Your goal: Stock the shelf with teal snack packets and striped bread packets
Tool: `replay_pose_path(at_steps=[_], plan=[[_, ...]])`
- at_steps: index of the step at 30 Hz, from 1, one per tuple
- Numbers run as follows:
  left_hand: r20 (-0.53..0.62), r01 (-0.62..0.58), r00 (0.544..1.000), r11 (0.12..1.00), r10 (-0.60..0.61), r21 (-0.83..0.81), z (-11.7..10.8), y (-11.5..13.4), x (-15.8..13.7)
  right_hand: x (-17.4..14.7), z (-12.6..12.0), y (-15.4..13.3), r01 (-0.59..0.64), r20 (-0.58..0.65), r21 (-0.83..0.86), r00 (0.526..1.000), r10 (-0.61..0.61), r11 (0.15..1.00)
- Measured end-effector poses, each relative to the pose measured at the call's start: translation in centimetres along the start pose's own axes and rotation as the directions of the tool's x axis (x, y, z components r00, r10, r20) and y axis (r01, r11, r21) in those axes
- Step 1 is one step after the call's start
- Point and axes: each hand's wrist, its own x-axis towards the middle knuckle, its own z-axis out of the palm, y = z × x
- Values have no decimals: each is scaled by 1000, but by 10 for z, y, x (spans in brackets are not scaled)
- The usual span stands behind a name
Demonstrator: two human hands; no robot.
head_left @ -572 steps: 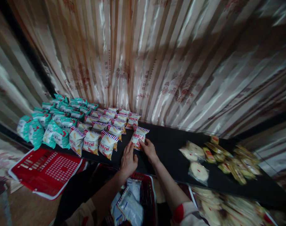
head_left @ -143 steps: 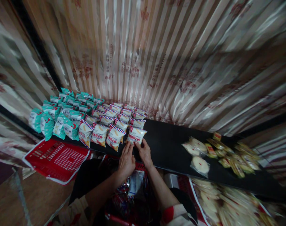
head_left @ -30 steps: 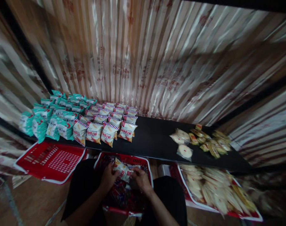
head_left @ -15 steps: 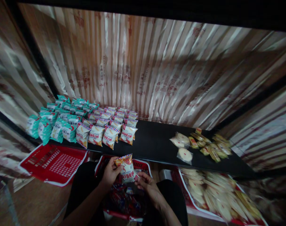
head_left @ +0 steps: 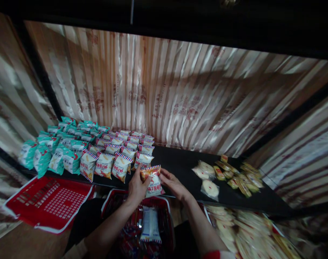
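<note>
Between my two hands is a white and orange snack bag point(head_left: 153, 182) with a striped top edge, held above the front edge of the shelf. My left hand point(head_left: 137, 187) grips its left side, and the fingers of my right hand point(head_left: 174, 184) close on its upper right side. Just behind it stand rows of matching snack bags point(head_left: 120, 167), upright on the black shelf point(head_left: 174, 169). Below my hands a red basket point(head_left: 167, 216) holds dark red packets and one pale snack bag point(head_left: 150, 225) lying flat.
Teal snack bags point(head_left: 72, 161) stand in rows at the shelf's left. Flat round packs point(head_left: 210, 188) and yellow packets point(head_left: 245, 183) lie to the right. A red basket point(head_left: 55, 205) sits lower left; pale packs point(head_left: 239, 230) fill another basket lower right. Patterned curtain point(head_left: 180, 90) hangs behind.
Both hands have carried the snack bag up and forward from over the basket to the shelf edge. The pale bag lying in the basket is now uncovered.
</note>
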Motion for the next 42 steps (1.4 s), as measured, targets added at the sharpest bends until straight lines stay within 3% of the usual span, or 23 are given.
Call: replay_pose_path(at_steps=[2,5,10,14,20,26,30,34,39,42], plan=[[-1,-11,1000,999,11,33,5,13,8,-6,5,4,21,50,29,998,-22,999],[28,-33,999,999,33,16,18,14,7,-19,6,22,23,-8,52,1000,-23,998],[32,-121,992,992,120,31,42,-16,-23,-34,-6,51,-34,-158,113,986,52,993],[40,-126,992,984,121,128,46,-41,-44,-28,-3,59,-14,-192,117,981,37,993],[-71,-122,989,984,131,128,34,-70,-46,1,34,52,70,-164,76,985,-57,995],[-174,-219,948,944,266,247,-3,-64,-42,17,59,48,109,-149,58,984,-99,992],[-91,-214,965,938,247,273,-17,-58,-38,18,54,54,145,-208,33,969,-135,989],[59,-202,979,926,194,319,-11,-63,-35,20,50,62,157,-256,-31,953,-160,987],[23,-200,979,921,204,334,-4,-72,-40,23,59,65,136,-268,-66,952,-149,988],[3,-230,970,912,244,339,-6,-75,-41,29,66,66,179,-299,-108,932,-204,978]])
